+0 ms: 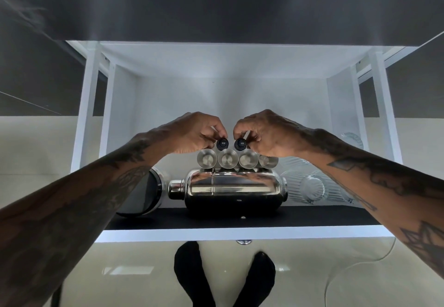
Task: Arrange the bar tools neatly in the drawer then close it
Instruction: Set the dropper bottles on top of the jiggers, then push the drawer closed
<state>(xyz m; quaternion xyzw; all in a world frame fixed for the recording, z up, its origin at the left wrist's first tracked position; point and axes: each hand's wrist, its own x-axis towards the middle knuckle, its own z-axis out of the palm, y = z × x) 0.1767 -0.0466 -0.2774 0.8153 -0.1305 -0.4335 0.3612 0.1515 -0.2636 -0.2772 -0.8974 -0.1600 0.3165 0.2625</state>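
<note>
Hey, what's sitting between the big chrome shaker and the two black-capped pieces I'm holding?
In the head view, a row of four small steel cups lies between the shaker and the black-capped pieces held by the left hand and right hand.

Your left hand [194,131] and right hand [266,134] each pinch a black-capped pourer [222,144] above four steel cups [227,158] behind the shaker [230,188] in the open drawer [240,233].
</note>
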